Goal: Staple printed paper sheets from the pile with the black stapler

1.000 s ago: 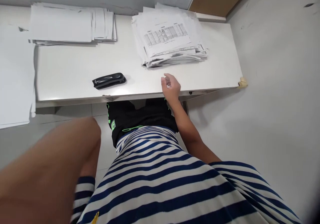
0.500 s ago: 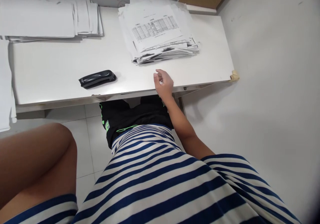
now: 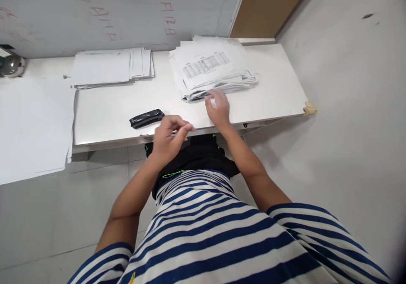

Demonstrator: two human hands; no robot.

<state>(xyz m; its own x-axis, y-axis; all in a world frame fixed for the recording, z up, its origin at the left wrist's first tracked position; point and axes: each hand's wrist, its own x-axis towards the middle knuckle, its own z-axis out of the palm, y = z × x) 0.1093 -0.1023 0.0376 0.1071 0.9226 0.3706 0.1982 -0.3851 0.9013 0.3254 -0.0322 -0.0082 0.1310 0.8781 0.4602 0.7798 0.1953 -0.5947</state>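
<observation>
In the head view my left hand (image 3: 169,140) hovers over the front edge of the desk, just right of a black stapler (image 3: 146,118). Its fingers are loosely bent, the thumb points right, and nothing is in it. My right hand (image 3: 219,108) is at the near edge of a thick, uneven stack of printed papers (image 3: 211,64). Its fingers curve with a gap to the thumb, and I see nothing held. Whether the fingertips touch the sheets I cannot tell. The top sheet carries a printed table.
A second paper stack (image 3: 103,68) lies at the back left of the white desk (image 3: 111,106). Large white sheets (image 3: 34,127) overhang the desk's left front. Behind stands a whiteboard (image 3: 133,13) with red writing. A wall (image 3: 349,106) is on the right, and yellowish tape (image 3: 310,108) covers the desk corner.
My left hand has come in from the lower left to the desk edge. My right hand has moved forward to the printed stack. The view has tilted up, showing more whiteboard.
</observation>
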